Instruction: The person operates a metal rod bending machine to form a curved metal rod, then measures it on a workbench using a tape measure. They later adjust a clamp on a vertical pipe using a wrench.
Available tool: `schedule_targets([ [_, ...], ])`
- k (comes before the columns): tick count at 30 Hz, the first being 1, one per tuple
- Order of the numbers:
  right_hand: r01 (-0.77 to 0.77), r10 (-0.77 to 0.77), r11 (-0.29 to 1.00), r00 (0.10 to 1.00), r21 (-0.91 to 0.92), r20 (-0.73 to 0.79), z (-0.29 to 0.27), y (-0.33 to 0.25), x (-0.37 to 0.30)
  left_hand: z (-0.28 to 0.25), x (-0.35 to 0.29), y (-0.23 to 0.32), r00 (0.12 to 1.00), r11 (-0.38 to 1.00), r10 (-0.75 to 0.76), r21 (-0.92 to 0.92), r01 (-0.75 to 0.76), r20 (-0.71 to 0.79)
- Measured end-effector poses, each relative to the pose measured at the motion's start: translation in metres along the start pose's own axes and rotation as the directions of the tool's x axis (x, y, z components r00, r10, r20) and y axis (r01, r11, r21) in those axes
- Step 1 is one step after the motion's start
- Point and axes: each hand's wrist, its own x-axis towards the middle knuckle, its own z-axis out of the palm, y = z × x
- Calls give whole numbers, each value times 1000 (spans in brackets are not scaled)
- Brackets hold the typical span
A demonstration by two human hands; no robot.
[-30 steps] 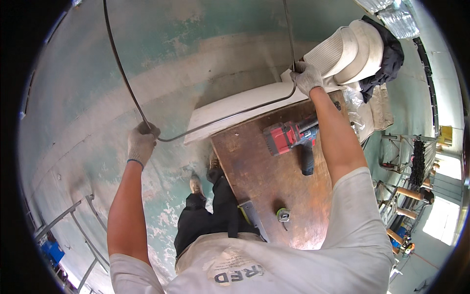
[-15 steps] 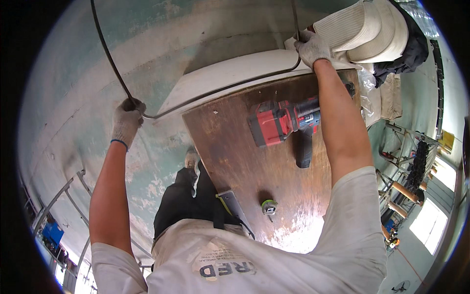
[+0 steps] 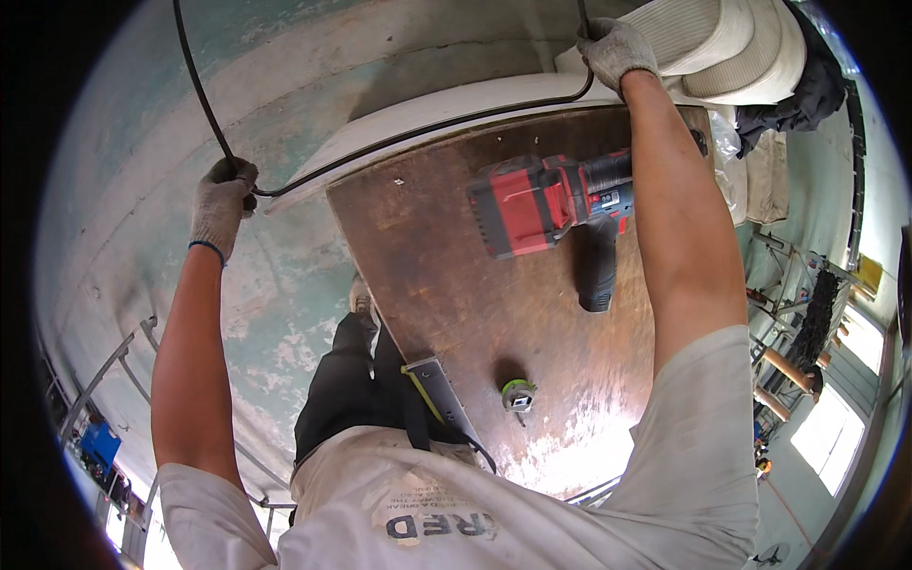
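Note:
Both my hands wear pale knit work gloves and grip a dark bent metal rod (image 3: 446,123). It forms a wide U whose two arms run up out of the picture. My left hand (image 3: 226,195) is closed round the left bend, out past the board's far left corner. Higher and farther right, my right hand (image 3: 619,52) is closed at the right bend. Between them the rod's long side runs just along the far edge of the wooden board (image 3: 408,247). A red and black cordless power tool (image 3: 527,209) lies on that board, partly behind my right forearm.
A small green-rimmed tape measure (image 3: 518,395) and a flat metal bar with a green edge (image 3: 439,391) lie on the board near my waist. White ribbed rolls (image 3: 750,57) are piled at far right. Metal racks (image 3: 793,285) stand at right, metal rails (image 3: 104,366) at left.
Both hands and the rod have moved farther away from my body. My left hand has gone up and left, my right hand up and slightly right. Both grips stay closed.

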Motion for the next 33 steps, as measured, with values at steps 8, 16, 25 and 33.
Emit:
schedule_targets([
  [8,30,-38,998,992,-63,-120,1,-8,-11,0,-7,2,999,1000,7,-5,-7,-40],
  [16,-12,5,998,994,-69,-110,-5,-13,-15,1,-17,12,998,1000,-8,-15,7,-62],
  [25,-18,14,998,996,-52,-92,-4,-13,-18,1,-16,7,999,999,0,-40,-2,-50],
  [33,-17,12,999,994,-47,-105,-10,-18,-22,3,-14,3,998,997,13,-80,-17,-55],
])
